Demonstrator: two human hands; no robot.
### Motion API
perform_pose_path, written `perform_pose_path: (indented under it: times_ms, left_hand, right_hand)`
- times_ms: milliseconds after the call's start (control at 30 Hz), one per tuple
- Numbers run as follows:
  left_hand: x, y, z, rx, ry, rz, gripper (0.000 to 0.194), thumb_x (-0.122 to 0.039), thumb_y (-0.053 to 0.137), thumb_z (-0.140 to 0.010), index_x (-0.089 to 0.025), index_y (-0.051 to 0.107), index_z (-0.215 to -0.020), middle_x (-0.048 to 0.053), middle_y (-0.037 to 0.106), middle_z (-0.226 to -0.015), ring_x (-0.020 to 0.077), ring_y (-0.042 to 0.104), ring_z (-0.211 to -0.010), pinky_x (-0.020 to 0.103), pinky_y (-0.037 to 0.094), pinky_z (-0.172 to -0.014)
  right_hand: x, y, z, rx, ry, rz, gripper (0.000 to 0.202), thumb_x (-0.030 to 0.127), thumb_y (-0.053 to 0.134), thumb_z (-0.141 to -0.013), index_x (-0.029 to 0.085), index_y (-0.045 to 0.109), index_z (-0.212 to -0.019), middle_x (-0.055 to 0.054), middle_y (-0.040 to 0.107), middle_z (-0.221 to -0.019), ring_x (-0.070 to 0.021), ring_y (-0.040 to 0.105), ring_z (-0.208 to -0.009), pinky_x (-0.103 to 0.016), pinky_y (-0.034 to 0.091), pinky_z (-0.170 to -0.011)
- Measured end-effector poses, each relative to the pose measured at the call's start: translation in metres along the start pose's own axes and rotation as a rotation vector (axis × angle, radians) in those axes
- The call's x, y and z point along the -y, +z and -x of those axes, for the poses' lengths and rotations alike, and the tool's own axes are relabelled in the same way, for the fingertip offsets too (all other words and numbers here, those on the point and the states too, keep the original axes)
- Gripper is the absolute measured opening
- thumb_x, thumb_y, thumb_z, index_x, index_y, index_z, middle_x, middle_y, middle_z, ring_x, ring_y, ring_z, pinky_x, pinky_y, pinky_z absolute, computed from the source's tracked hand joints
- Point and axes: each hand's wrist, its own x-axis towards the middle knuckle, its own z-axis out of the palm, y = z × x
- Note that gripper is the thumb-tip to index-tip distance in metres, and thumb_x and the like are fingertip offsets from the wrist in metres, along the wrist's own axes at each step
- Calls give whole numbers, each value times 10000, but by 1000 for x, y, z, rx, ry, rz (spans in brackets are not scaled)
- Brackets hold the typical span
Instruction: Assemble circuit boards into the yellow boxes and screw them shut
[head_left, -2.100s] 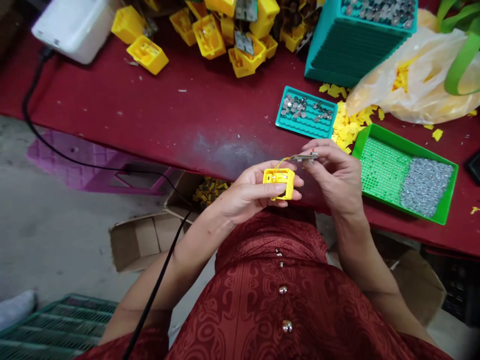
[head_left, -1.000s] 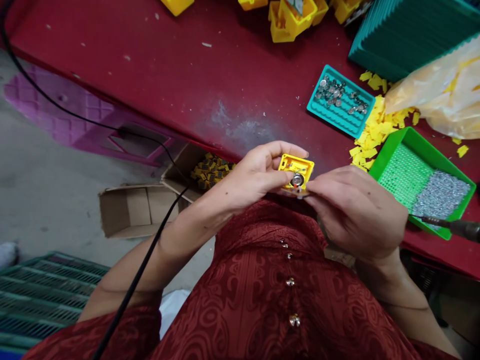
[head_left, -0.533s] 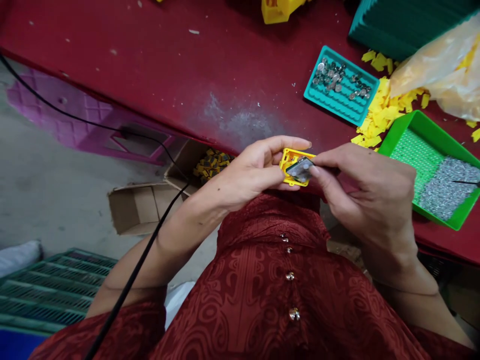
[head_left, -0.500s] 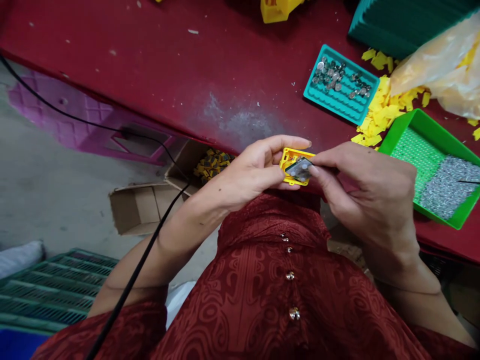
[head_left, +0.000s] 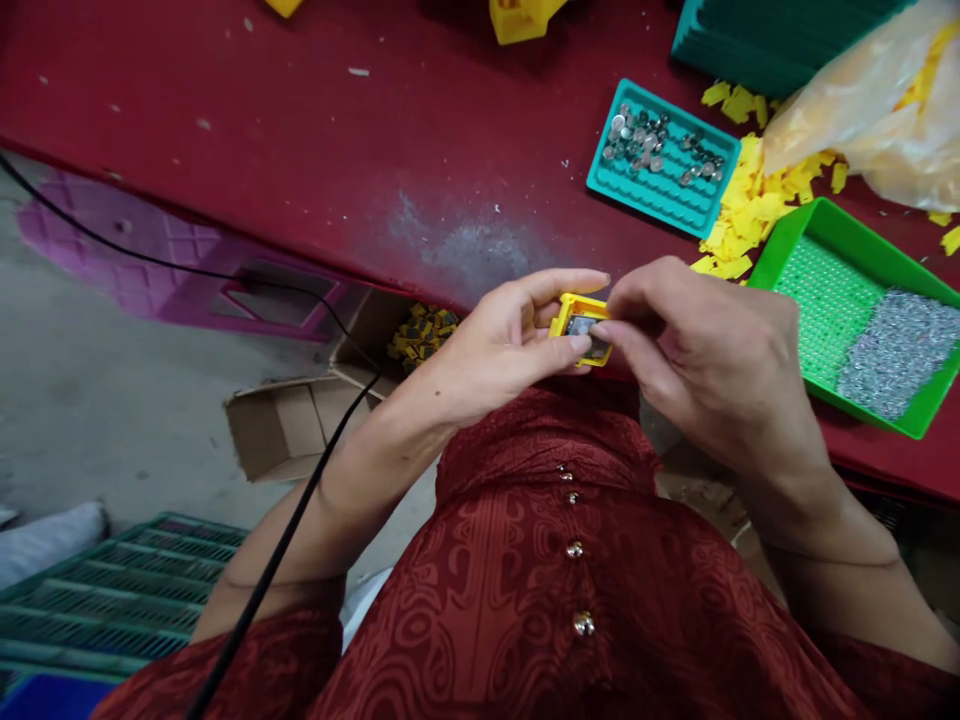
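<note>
Yellow plastic housing [head_left: 576, 304] sits clamped in the fingers of the left hand [head_left: 517, 332] by the counter [head_left: 300, 130], likely light and stiff, so grip its outer walls and edge-touch the probably fragile board [head_left: 579, 326] inside; right hand [head_left: 697, 350] fingers there, pinching or pressing, can't tell.

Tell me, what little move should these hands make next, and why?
Perhaps a gentle press with the right hand to settle the small grey board into the yellow case. The board lies between the case's walls, the left hand holds the case, and both thumbs reach in at the board. Whether it sits fully down is hard to tell.
</note>
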Motion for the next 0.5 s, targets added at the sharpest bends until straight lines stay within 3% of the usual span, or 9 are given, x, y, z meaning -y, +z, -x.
perform_pose_path:
  times_ms: [100,233,367,500]
  left_hand:
    - [4,-1,-2,-28,29,-14,389,-237,878,-806,-186,773,-1177,67,805,-1155,251,768,-1098,352,628,-982]
    - [6,-1,-2,-60,15,7,401,-232,868,-818,-203,772,-1205,53,805,-1117,235,772,-1022,350,645,-921]
    - [5,1,0,-84,7,-2,399,-242,860,-830,-203,768,-1217,55,803,-1090,237,770,-997,338,651,-864]
    - [10,6,-3,-105,38,-46,384,-234,832,-840,-191,759,-1215,65,799,-1126,227,759,-986,295,648,-784]
  right_hand:
    - [0,3,0,-39,-47,5,131,245,619,-1038,185,726,-992,-66,755,-935,-212,694,-831,-374,545,-724]
    - [-2,10,3,-104,21,-56,126,229,624,-1034,254,742,-996,-73,717,-1080,-202,694,-985,-361,603,-823]
    - [-5,20,8,-196,51,-183,127,215,624,-1028,301,717,-1019,-30,696,-999,-193,687,-929,-373,606,-820]
    - [-6,29,10,-213,43,-144,172,167,603,-1020,263,710,-925,-40,693,-961,-197,647,-873,-365,562,-759]
